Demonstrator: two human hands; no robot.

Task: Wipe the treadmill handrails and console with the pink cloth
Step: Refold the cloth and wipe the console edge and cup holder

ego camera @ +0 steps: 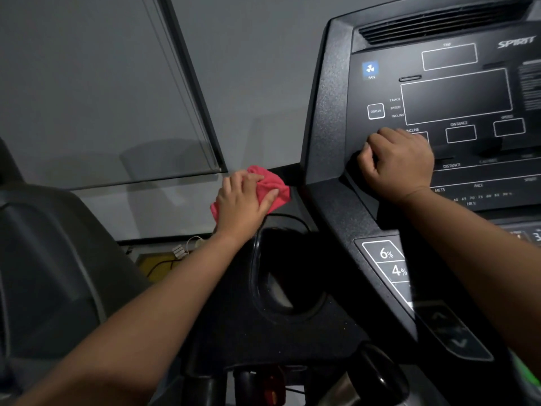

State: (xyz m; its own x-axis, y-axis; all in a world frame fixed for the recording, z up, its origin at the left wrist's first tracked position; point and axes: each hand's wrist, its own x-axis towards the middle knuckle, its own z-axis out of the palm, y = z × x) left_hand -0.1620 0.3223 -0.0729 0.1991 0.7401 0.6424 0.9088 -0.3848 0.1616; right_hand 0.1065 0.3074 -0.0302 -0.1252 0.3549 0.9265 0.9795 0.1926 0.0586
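- Pink, crumpled fabric cloth [273,186] lies under the left hand [243,202], at the far left edge of the dark plastic treadmill console [330,118], close to the grey wall [257,68].
- From the head view, the left hand presses on the cloth with the fingers spread over it and the thumb bent against its right side; part of the cloth shows beyond the fingertips and a small part under the wrist side.
- Right hand [398,164] rests on the lower left part of the console face, its fingers curled into a fist; I cannot tell if something is inside it.
- The two hands are well apart, with the raised left border of the console between them.
- Console face carries white outlined display windows, a blue fan button [370,69] at upper left and a square button marked DISPLAY [376,111] under it.
- Lower, near the right forearm, a grey keypad [389,263] shows 6% and 4%.
- Black round cup holder [285,273] sits in the console body below the left hand, beside the left forearm.
- At far left stands a dark grey part of another machine [49,259], and a yellow object with cables [159,266] lies on the floor under the wall.
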